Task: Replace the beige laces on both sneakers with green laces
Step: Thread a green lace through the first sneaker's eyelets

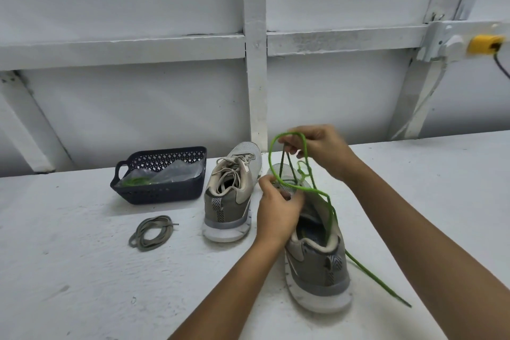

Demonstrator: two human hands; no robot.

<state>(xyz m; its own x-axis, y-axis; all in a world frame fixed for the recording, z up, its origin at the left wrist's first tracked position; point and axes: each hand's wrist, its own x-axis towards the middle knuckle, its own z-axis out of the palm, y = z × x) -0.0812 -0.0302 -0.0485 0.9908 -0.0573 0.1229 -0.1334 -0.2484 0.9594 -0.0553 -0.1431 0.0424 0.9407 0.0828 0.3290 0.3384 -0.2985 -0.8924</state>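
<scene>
Two grey sneakers stand on the white table. The left sneaker (230,193) still carries beige laces. The right sneaker (317,257) has a green lace (329,210) running through its front eyelets, one end trailing off to the right onto the table. My left hand (278,212) grips the right sneaker's front and tongue area. My right hand (317,149) is raised above the toe and pinches a loop of the green lace. A coiled beige lace (150,232) lies loose on the table, left of the sneakers.
A dark blue basket (160,190) at the back left holds a clear plastic bag with another green lace (135,181) inside. A white panelled wall rises behind the table. A yellow plug (484,44) sits at the upper right.
</scene>
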